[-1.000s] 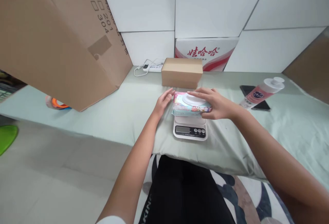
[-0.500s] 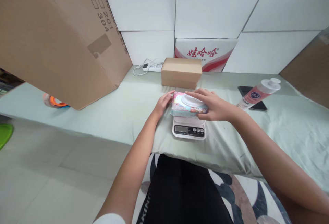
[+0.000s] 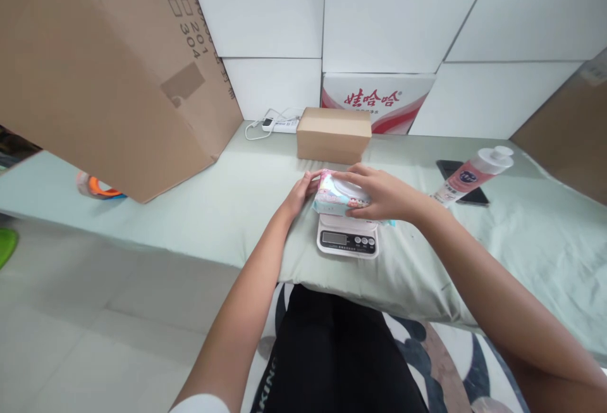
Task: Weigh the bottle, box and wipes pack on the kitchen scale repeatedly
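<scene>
A pink and light-blue pack of wet wipes (image 3: 329, 197) with a white lid lies on top of a small white kitchen scale (image 3: 348, 250). The pack covers most of the weighing plate, while the scale's display and buttons show in front. My right hand (image 3: 379, 191) reaches over the pack from the right, fingers across the lid and thumb at the front side, closed on it. At the pack's left end, my left hand (image 3: 300, 193) presses its fingers against the wrapper; its thumb is hard to make out.
Behind the pack sits a brown cardboard box (image 3: 333, 136). A pink-labelled bottle (image 3: 469, 176) and a dark phone (image 3: 477, 197) are on the right. A large carton (image 3: 118, 71), tape rolls (image 3: 97, 186) and a power strip (image 3: 282, 125) are on the left and back.
My right hand has slid slightly left over the pack, covering more of the lid. A light-blue end of the wrapper now shows beyond the hand on the right.
</scene>
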{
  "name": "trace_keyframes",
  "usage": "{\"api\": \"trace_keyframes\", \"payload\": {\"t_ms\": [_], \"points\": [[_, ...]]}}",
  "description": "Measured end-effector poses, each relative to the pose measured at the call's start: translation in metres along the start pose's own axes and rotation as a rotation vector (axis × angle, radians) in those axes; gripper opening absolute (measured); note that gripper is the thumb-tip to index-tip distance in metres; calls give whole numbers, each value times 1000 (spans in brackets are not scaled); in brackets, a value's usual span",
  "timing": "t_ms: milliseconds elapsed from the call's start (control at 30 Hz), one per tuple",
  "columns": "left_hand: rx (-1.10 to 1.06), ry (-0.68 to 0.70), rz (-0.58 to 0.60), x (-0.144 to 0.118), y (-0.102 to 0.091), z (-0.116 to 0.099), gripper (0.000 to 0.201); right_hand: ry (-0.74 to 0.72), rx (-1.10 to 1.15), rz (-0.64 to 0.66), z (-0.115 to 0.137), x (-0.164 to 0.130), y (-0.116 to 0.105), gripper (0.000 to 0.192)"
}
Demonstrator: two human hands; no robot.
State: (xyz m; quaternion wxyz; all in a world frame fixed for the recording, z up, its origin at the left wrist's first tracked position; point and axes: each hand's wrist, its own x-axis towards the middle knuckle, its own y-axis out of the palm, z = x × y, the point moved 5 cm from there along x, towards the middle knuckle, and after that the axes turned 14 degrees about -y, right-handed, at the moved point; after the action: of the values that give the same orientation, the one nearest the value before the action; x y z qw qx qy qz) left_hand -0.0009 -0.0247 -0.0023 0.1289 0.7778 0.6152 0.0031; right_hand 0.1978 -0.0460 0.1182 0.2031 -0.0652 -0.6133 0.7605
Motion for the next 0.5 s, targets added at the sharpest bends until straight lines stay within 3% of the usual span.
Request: {"api": "trace_keyframes", "payload": {"t_ms": [167,300,433,500], "points": [[-18,-7,28,-1,3,0,96,61,15,43,1,6,-1,85],[-34,-2,54,1,7,1,96,141,170,-25,-8,4,-9,81],[-5,14,-17,0,5,0,100,467,569,-191,-33,-12,-17,69],[4,6,-42,-1,4,0,99,649,826,-345,-45,-25,-19,57]]}}
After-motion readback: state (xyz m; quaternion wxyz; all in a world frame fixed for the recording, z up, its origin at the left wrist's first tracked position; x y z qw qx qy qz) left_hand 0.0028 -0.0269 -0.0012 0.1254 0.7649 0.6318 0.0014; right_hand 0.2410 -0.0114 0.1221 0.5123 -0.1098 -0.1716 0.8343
